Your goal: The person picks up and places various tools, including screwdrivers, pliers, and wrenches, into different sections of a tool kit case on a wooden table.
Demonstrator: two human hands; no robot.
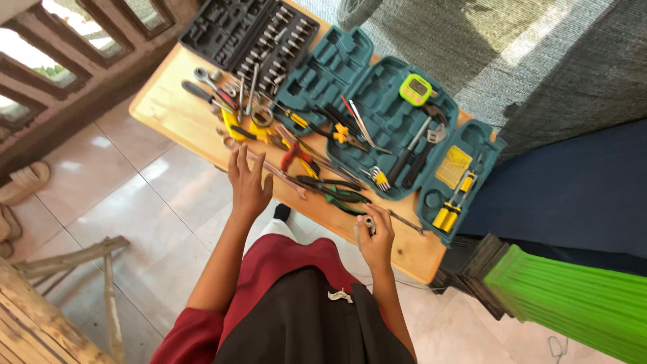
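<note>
At centre frame the left hand (247,180) lies open, fingers spread, over the near edge of the wooden table (168,108), fingertips just beside a long metal tool (283,176). Lower and to the right, the right hand (375,237) is closed around a small silvery part (368,223) (too small to identify). Pliers (333,190) lie between the hands; a teal case (397,121) sits beyond, a black socket tray (249,34) at upper left.

A pale wooden worktop (172,108) stands on glossy light floor tiles (145,202), with a brown lattice window (74,40) letting in daylight at left and a sunlit grey rug (539,61) beyond
</note>
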